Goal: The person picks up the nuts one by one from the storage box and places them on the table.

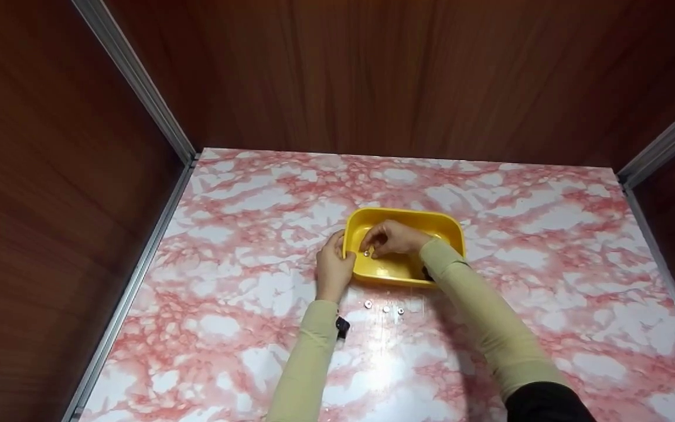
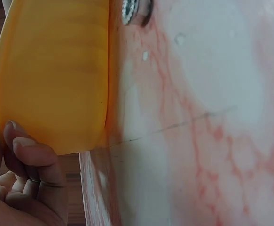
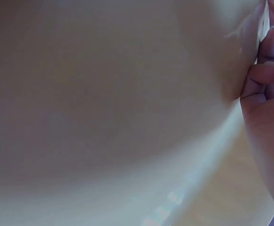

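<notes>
A yellow plastic bin (image 1: 396,281) stands on the table. At its left end my left hand (image 1: 335,269) grips the rim, thumb inside and fingers outside; the left wrist view shows curled fingers (image 2: 35,155) against the yellow wall. My right hand (image 1: 399,237) reaches down into the bin, fingers bent. At its fingertips is a small metal nut (image 1: 366,253) near the bin floor; I cannot tell whether they pinch it. In the right wrist view the bent fingers (image 3: 263,75) lie beside a blurred, pale surface.
Three small metal nuts, among them a left one (image 1: 368,304), lie in a row in front of the bin; a toothed flange nut (image 2: 136,12) shows in the left wrist view. The pink-and-white marbled table (image 1: 244,234) meets wood-grain panels (image 1: 372,76) at the back and sides.
</notes>
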